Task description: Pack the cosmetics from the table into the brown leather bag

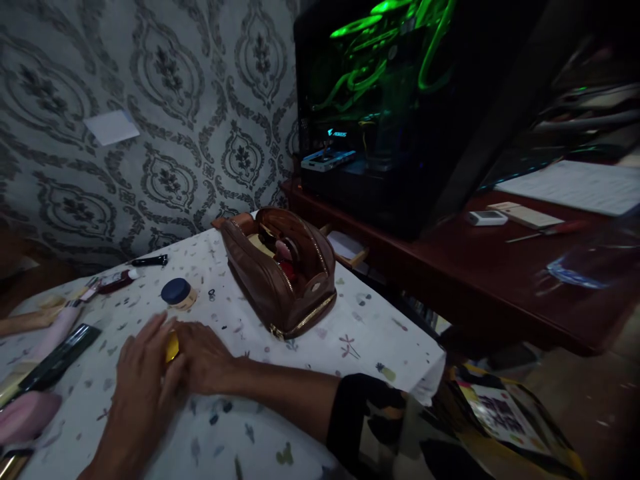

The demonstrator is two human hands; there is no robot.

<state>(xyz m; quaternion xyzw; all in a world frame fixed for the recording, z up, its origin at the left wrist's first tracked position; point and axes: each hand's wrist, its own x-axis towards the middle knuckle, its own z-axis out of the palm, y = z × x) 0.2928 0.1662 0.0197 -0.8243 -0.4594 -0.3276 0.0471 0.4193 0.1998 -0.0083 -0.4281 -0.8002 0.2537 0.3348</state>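
Close together over the patterned tablecloth, my left hand (143, 373) and my right hand (206, 357) close round a small shiny yellow object (172, 347). Its lower part is hidden by the fingers, so its kind cannot be made out. Just beyond my hands stands a small jar with a dark blue lid (176, 292). A brown zippered cosmetic bag (263, 283) lies open to the right of the jar, with several items inside.
Along the table's left side lie a dark flat case (63, 357), a pink rounded item (27, 417), a dark red tube (116, 281) and a black tube (150, 261). Another person's hand (23, 323) rests at the left edge. A computer case (370, 160) stands on the red-brown desk (450, 267).
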